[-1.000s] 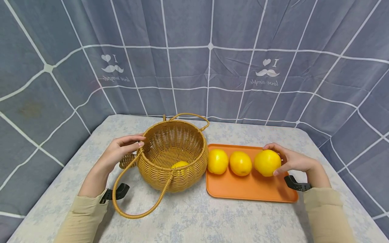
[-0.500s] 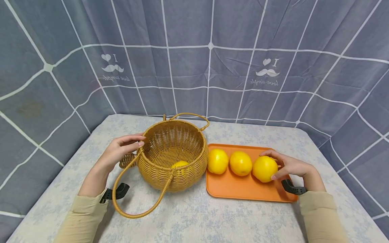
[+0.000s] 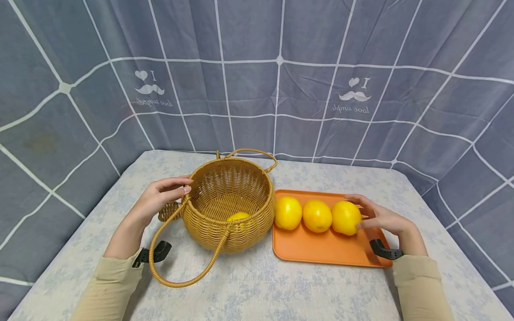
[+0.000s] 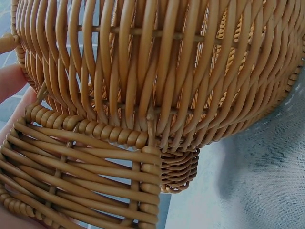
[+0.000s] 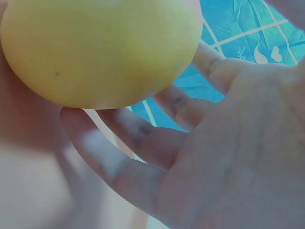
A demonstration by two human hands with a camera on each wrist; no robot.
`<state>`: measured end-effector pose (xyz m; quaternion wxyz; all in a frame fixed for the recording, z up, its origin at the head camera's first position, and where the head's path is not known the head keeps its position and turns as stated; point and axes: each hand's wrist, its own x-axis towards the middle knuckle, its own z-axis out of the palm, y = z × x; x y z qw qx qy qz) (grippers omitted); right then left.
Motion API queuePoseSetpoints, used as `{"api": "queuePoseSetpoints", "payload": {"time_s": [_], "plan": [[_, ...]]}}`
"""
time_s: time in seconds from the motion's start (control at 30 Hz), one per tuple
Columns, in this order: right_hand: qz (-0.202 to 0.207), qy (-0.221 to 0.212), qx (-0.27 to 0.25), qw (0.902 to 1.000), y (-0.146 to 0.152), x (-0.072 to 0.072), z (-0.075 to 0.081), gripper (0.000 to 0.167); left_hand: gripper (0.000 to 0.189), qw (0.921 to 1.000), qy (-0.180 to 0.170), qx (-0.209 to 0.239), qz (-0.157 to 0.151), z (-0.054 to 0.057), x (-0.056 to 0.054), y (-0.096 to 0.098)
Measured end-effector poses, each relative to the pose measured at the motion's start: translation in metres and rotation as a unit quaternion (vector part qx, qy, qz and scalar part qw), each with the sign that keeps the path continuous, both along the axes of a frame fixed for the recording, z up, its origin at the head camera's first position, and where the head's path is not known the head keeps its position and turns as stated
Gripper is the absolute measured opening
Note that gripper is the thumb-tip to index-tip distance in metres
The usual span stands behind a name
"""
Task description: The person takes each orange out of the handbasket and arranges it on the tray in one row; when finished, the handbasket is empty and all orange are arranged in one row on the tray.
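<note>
A round wicker basket (image 3: 229,238) stands left of centre, with one yellow-orange fruit, probably an orange (image 3: 238,216), inside. At its left rim my left hand (image 3: 158,198) holds on, thumb and fingertips at the edge; in the left wrist view, wicker hides part of that hand. On an orange tray (image 3: 321,249), three similar oranges lie in a row: the left orange (image 3: 288,213), the middle orange (image 3: 317,216) and the right orange (image 3: 346,218). My right hand (image 3: 383,218) is beside the right one, fingers loosely spread, with a gap between palm and fruit (image 5: 100,52).
The basket's looped handle (image 3: 180,285) hangs toward the front, and another handle (image 3: 257,151) rises at the back. A small wicker piece (image 4: 86,167) juts from its left side. A grey checked curtain (image 3: 257,89) surrounds the patterned tabletop (image 3: 257,290).
My right hand has brought the right orange leftward and slightly down, beside the middle one, and its fingers have loosened. My left hand and the basket have stayed put.
</note>
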<state>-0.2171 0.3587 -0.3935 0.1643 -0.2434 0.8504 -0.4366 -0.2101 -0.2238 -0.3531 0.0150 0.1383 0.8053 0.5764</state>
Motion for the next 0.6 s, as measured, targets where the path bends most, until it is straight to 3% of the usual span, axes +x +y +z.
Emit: {"api": "queuePoseSetpoints", "payload": {"time_s": [0.13, 0.4, 0.6], "plan": [[-0.017, 0.003, 0.003, 0.9998, -0.003, 0.000, -0.001, 0.075, 0.042, 1.0000, -0.003, 0.003, 0.002, 0.001, 0.000, 0.001], [-0.059, -0.008, 0.062, 0.9962, -0.011, -0.003, -0.004, 0.082, 0.042, 1.0000, -0.004, 0.005, 0.002, 0.000, 0.000, 0.001], [-0.068, -0.024, 0.052, 0.9960, -0.010, -0.004, -0.007, 0.081, 0.041, 1.0000, -0.001, 0.006, 0.001, 0.000, -0.001, 0.001]]}}
